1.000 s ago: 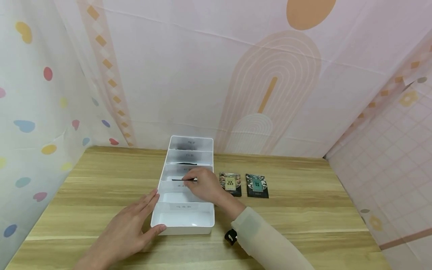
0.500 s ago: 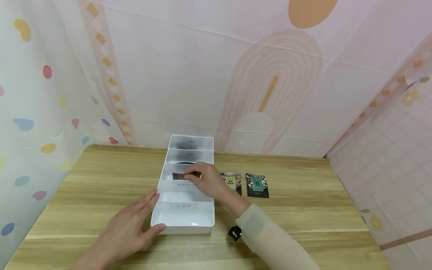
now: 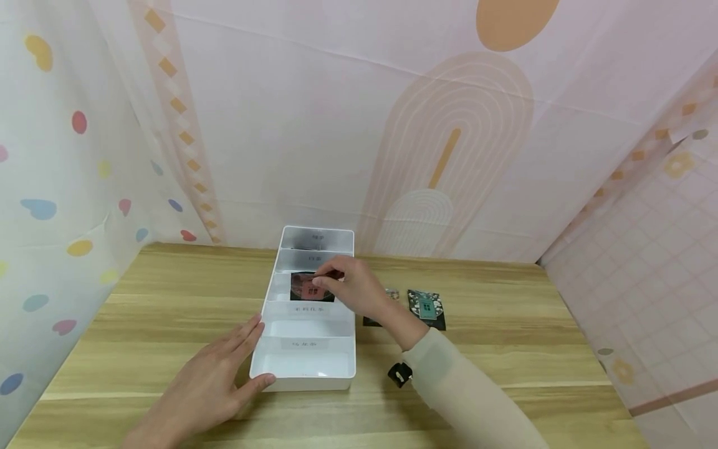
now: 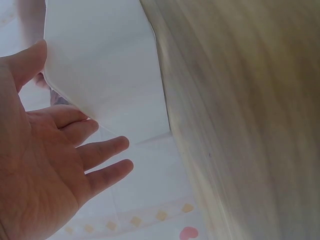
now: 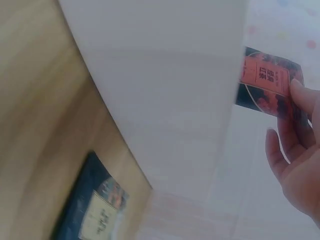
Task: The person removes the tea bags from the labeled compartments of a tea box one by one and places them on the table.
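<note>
Pinching a red-labelled packet [image 3: 305, 292] at lower mid-frame, the right hand [image 3: 359, 288] hung over the white tray [image 3: 305, 383], which the left hand [image 3: 213, 374] touched, fingers spread.

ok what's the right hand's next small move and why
Probably lower the red-labelled packet into the middle compartment: the right hand pinches it over that section, partly above the white tray, whose side the left hand touches.

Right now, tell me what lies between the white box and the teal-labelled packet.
Another packet lies there on the table, partly hidden by the right hand and wrist; the head view shows it.
</note>
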`<state>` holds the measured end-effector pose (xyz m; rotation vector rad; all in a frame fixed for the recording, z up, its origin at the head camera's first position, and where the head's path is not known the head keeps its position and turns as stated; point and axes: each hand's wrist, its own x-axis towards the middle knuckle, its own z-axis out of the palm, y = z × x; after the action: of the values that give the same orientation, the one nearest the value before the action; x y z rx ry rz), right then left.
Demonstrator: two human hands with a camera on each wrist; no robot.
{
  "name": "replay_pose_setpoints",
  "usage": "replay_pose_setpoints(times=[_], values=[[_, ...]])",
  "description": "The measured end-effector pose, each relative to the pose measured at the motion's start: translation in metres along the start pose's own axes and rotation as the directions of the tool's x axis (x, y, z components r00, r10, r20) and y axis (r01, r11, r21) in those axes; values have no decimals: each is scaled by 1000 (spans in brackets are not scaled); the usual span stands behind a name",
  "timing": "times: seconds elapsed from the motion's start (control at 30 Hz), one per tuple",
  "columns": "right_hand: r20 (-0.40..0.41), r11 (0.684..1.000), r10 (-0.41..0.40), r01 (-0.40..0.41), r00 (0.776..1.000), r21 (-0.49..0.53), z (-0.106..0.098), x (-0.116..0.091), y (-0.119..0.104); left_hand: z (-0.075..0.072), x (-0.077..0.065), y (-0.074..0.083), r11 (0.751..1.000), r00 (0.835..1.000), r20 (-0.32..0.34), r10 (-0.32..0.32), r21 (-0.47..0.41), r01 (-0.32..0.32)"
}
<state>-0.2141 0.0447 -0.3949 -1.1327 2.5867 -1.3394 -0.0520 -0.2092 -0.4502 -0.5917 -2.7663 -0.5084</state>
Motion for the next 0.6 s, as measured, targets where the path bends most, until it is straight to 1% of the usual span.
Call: replay_pose_setpoints(times=[0.2,0.43,0.6], values=[[-22,999,-53,53,998,2,-12,1,-3,-1,1,0,1000,1000,14,-9,-5,9],[-61,1000,-10,11,998,22,-26,-1,-4,1,0,-1,1000,1000,7,-2,2,2],[-101,1000,-5,7,995,23,-36,-3,-1,2,0,0,1000,1000,-7,4,9,-4]])
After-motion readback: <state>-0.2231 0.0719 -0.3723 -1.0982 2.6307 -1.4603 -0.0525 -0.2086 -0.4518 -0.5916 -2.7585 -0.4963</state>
